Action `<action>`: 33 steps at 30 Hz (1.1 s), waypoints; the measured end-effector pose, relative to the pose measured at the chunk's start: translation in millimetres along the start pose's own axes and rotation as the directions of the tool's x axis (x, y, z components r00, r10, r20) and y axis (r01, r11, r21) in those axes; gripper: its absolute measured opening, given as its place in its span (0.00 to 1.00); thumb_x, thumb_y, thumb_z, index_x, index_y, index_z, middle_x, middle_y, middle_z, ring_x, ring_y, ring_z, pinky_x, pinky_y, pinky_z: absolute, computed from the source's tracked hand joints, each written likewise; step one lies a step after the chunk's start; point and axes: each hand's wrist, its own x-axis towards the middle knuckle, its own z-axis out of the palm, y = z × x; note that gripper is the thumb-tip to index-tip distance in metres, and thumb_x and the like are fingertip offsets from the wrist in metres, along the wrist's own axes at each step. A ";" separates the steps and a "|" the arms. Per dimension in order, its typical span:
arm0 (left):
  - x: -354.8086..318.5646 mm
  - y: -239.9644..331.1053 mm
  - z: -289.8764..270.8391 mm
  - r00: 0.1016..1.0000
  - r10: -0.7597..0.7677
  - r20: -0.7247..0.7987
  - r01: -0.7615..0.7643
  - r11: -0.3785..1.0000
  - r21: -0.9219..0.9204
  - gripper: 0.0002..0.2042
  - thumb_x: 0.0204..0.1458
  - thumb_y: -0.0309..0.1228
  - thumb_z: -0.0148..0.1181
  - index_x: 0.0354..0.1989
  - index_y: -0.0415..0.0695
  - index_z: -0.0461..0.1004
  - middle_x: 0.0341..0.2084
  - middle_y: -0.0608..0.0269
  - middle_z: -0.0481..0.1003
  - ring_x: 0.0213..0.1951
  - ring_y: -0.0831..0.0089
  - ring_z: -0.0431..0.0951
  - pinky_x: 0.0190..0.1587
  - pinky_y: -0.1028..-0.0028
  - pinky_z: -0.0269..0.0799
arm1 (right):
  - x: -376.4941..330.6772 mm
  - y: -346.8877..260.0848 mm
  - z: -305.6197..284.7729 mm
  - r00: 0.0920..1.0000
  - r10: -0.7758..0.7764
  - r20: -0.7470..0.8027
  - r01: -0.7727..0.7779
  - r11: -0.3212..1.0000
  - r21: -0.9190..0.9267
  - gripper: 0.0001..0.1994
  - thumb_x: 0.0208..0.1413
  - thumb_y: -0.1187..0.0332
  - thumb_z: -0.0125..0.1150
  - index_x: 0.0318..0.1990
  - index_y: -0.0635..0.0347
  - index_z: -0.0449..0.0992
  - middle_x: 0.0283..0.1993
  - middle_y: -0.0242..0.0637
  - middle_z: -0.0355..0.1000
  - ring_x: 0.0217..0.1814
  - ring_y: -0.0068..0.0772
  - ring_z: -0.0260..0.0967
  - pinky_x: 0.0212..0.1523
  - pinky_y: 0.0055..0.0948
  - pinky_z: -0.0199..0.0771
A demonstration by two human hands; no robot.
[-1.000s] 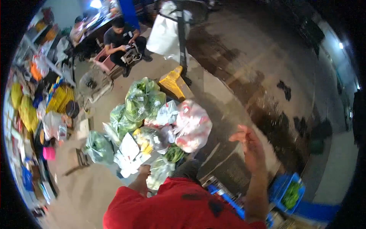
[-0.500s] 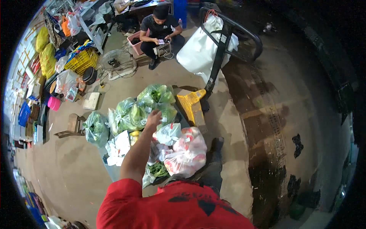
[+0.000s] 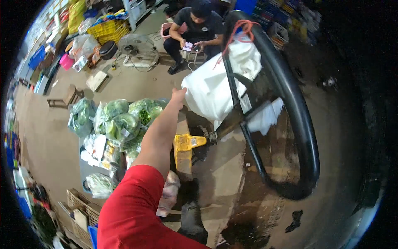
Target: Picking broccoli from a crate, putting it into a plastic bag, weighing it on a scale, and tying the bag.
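Note:
My left hand (image 3: 178, 98) is stretched out ahead at the end of a bare forearm, beside the left edge of a large white sack (image 3: 207, 93). Its short-looking fingertips stand apart, and nothing shows in them; whether they touch the sack I cannot tell. Left of the forearm, clear bags of leafy green vegetables (image 3: 124, 126) lie heaped on a grey platform (image 3: 85, 166). A pink-and-white bag (image 3: 169, 193) is partly hidden under my arm. My right hand is out of view.
A pallet jack's black handle (image 3: 306, 145) rises at the right, above its yellow base (image 3: 184, 145). A person (image 3: 199, 31) squats beyond the sack, holding a phone. A fan (image 3: 137, 52), a wooden stool (image 3: 68, 97) and a yellow crate (image 3: 110, 31) stand at the far left.
My left hand has moved from above the vegetable bags, forward and right to beside the white sack. The view has shifted right, and the pallet jack handle looms larger.

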 end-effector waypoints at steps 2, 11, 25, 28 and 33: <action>40.6 4.1 -17.9 1.000 0.012 0.019 -0.009 0.988 -0.156 0.26 0.55 0.32 0.67 0.59 0.36 0.68 0.53 0.46 0.73 0.52 0.55 0.76 0.47 0.53 0.76 | 21.7 -39.5 -1.1 0.998 -0.002 0.061 0.003 1.000 -0.026 0.22 0.67 0.57 0.57 0.63 0.58 0.69 0.41 0.36 0.75 0.37 0.36 0.73 0.36 0.36 0.77; -30.5 25.2 -63.9 0.888 0.452 -0.082 -0.324 0.743 0.586 0.13 0.54 0.37 0.61 0.38 0.38 0.81 0.34 0.43 0.81 0.41 0.46 0.81 0.45 0.54 0.75 | 42.2 -72.2 -9.7 0.994 0.100 0.034 -0.100 0.995 0.008 0.23 0.66 0.57 0.58 0.63 0.58 0.69 0.38 0.36 0.75 0.34 0.33 0.72 0.35 0.35 0.76; -70.3 -82.1 -323.6 0.866 0.309 -0.392 -0.025 0.811 0.584 0.15 0.54 0.40 0.54 0.31 0.40 0.80 0.31 0.48 0.81 0.36 0.52 0.81 0.42 0.58 0.75 | 135.3 -13.6 -4.8 0.843 -0.055 0.534 0.027 0.998 0.059 0.11 0.65 0.64 0.59 0.49 0.59 0.74 0.28 0.34 0.69 0.22 0.28 0.64 0.22 0.30 0.67; -183.6 -101.2 -477.2 0.845 0.136 -0.517 -0.168 0.986 -0.014 0.10 0.55 0.35 0.63 0.34 0.40 0.79 0.21 0.70 0.72 0.23 0.78 0.67 0.27 0.74 0.62 | 100.7 -49.9 129.9 0.926 0.014 0.378 0.121 0.936 -0.331 0.05 0.66 0.68 0.55 0.45 0.58 0.71 0.28 0.31 0.65 0.27 0.23 0.61 0.27 0.31 0.63; -425.5 -97.0 -609.2 0.817 0.018 -0.577 -0.297 0.870 -0.394 0.03 0.59 0.32 0.65 0.37 0.50 0.77 0.27 0.77 0.74 0.27 0.83 0.71 0.30 0.78 0.69 | 86.2 -52.8 316.6 0.574 -0.129 0.809 0.666 0.648 -0.369 0.18 0.64 0.66 0.60 0.58 0.63 0.70 0.44 0.35 0.73 0.42 0.26 0.70 0.46 0.28 0.72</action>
